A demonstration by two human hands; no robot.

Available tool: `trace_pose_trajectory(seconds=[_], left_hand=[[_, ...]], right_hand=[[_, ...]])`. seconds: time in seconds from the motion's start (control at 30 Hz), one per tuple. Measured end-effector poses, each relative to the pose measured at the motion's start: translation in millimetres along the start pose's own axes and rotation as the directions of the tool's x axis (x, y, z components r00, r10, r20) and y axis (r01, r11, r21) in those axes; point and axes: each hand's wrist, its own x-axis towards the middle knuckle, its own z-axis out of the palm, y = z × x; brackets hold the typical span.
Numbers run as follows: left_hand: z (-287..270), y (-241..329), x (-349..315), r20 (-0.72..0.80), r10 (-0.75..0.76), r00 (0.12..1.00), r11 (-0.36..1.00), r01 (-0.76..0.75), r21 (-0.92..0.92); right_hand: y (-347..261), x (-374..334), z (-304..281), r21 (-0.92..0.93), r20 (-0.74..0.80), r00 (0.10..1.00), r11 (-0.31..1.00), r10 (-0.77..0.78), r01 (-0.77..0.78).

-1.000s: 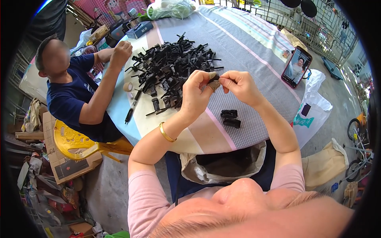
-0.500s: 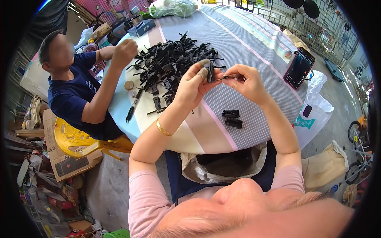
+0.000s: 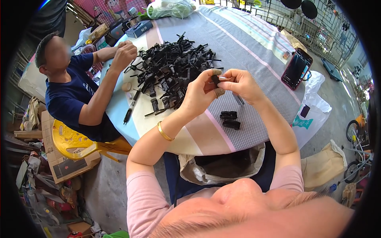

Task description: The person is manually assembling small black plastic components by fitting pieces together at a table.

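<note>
A small black plastic part [image 3: 215, 80] is pinched between the thumb and fingers of my left hand [image 3: 198, 93], whose tips wear tan finger covers. Closed against that part is my right hand [image 3: 243, 88], gripping a slim silver metal tool [image 3: 238, 99]; its exact kind is hard to make out. Two black plastic clip-like pieces [image 3: 229, 115] lie on the cloth below my hands. Beyond my left hand spreads a heap of similar black pieces [image 3: 174, 65], many with thin strap-like ends.
An open sack [image 3: 190, 174] sits at the table's near edge, before me. A phone [image 3: 297, 69] stands at the right, beside a white plastic bag [image 3: 313, 107]. At left, a person [image 3: 79, 85] sits with both hands over the table. A black pen [image 3: 131, 107] lies near them.
My hands have come closer together, the black part now turned between my fingertips. The metal tool's end now shows below my right hand. The other person's hands have drawn together.
</note>
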Motion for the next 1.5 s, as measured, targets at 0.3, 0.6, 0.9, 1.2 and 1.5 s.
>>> trace_pose_trajectory(seconds=[0.3, 0.6, 0.9, 1.2, 1.5], left_hand=[[-7, -9, 4, -0.08, -0.023, 0.996, 0.991, 0.013, -0.13], [1, -5, -5, -0.228, 0.171, 0.958, 0.953, -0.102, 0.286], [14, -14, -6, -0.136, -0.074, 0.988, 0.942, 0.114, 0.317], [19, -35, -14, 0.314, 0.167, 0.935, 0.752, -0.326, 0.573], [7, -34, -7, 0.296, 0.119, 0.948, 0.826, -0.26, 0.501]], right_hand=[[5, 1, 5, -0.115, -0.014, 0.99, 0.984, -0.14, 0.138], [5, -1, 14, -0.073, -0.037, 0.999, 0.997, -0.01, 0.007], [12, 13, -16, -0.576, -0.224, 0.893, 0.792, -0.39, 0.201], [34, 26, -8, -0.807, -0.075, 0.874, 0.544, -0.479, 0.229], [48, 58, 1, -0.925, -0.035, 0.977, 0.376, -0.21, 0.048]])
